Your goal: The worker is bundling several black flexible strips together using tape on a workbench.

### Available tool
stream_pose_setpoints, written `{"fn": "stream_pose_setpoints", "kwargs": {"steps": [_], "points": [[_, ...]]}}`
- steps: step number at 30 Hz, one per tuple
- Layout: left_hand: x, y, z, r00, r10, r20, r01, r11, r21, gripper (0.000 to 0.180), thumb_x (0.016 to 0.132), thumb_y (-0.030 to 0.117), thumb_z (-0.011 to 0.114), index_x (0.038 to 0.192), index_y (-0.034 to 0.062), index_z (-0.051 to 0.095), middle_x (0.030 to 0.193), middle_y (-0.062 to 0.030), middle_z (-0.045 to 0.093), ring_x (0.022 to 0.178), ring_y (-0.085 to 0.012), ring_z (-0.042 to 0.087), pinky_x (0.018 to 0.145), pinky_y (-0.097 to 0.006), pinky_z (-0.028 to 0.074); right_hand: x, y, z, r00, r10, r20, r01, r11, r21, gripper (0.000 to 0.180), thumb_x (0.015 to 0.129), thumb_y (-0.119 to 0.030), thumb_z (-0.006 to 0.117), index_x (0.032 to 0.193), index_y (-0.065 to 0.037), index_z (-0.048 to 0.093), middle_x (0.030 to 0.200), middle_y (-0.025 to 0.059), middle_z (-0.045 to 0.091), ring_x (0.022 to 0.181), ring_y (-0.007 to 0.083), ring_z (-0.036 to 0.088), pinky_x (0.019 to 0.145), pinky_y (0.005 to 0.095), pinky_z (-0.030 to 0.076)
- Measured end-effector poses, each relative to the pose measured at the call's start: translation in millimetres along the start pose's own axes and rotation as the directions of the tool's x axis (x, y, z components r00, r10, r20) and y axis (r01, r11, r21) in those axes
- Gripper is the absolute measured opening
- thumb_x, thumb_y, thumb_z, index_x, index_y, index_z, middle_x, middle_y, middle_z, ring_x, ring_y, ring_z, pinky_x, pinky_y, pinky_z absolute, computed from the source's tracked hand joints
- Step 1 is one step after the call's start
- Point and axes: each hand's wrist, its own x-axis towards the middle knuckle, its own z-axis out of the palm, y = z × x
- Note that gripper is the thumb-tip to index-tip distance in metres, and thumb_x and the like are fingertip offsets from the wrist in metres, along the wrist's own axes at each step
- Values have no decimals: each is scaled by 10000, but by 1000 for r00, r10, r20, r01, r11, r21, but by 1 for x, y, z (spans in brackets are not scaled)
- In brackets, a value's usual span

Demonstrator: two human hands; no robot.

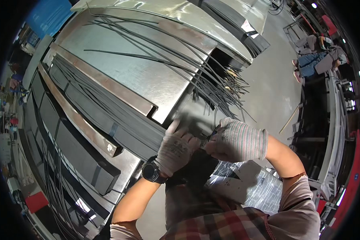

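My left hand (177, 150), in a pale knitted glove with a dark watch (150, 172) at the wrist, is closed beside the near end of a long bundle of dark grey strips (120, 120). My right hand (239, 141), in a matching striped glove, is closed just to its right, with the knuckles turned up. The two hands almost meet. Something small and dark shows between their fingers, too hidden to name. Beyond them, loose thin black strips (148, 59) fan over a shiny metal sheet (124, 76), and their ends hang past its right edge.
Rusty-brown metal channels (104, 76) flank the strip bundle. More banded dark stacks (80, 140) lie at the left. Clear plastic wrapping (264, 184) is below my right hand. A bound stack (244, 32) stands far right, and a person in blue jeans (311, 64) is beyond the floor.
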Motion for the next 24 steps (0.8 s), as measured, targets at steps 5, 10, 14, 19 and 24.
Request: {"fn": "stream_pose_setpoints", "kwargs": {"steps": [5,10,14,19,24], "points": [[-3,0,-3,1000,17,18,-14,990,-140,159,832,233,647,962,151,689,835,-34,669,1022,-231,627,1123,-511,267,4,4,5,1000,-9,27,15,979,-205,87,798,-198,643,746,-141,603,642,22,593,665,238,622,683,368,452],[1,-2,3,999,35,19,-31,986,-166,150,818,193,636,947,139,691,908,-35,688,1049,-224,623,1151,-506,237,31,28,28,995,45,86,-10,931,-365,81,808,-217,622,762,-163,660,710,3,656,716,199,664,677,350,472],[-5,-6,10,992,51,112,-39,993,-108,139,817,189,623,931,127,672,929,-28,686,1075,-214,611,1161,-500,233,46,49,50,973,119,197,-43,935,-352,111,804,-247,631,867,-173,684,833,-14,703,823,200,689,725,348,484],[-2,-4,5,986,41,159,-25,994,-106,91,820,195,623,875,125,643,922,-28,683,1068,-210,611,1159,-503,239,23,31,119,888,12,-460,-160,945,-284,179,805,-234,626,952,-152,689,908,43,690,894,232,658,758,375,486],[1,-6,1,989,51,140,-16,971,-238,99,826,198,620,883,116,624,935,-37,674,1046,-224,611,1134,-533,270,-1,-30,147,579,682,-447,-428,721,545,145,798,-163,660,922,-90,680,896,101,646,928,297,606,826,435,462]]}}
